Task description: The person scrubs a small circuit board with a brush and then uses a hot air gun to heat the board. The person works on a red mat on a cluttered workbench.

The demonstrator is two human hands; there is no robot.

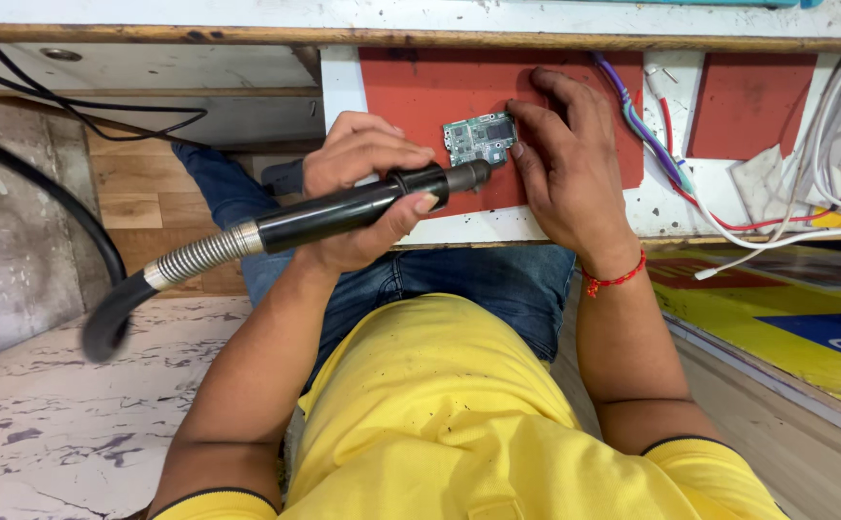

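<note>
The left hand (362, 188) is wrapped around a black cylindrical hot-air tool handle (343, 210) with a ribbed metal collar and black hose, its nozzle tip just beside a small green rectangular circuit board (479, 139). That board lies on a red rubber mat (420, 91) on the white workbench (478, 229). The right hand (560, 164) rests spread on the mat, fingertips (517, 149) pressing the board's right edge, with a bundle of purple, red and white wires (675, 173) nearby.

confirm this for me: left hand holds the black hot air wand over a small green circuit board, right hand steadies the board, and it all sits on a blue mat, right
Not quite: the mat is red, not blue, as the head view shows. The rest holds: the left hand grips the black hot air wand with its nozzle at the small green circuit board, and the right hand steadies the board.
</note>
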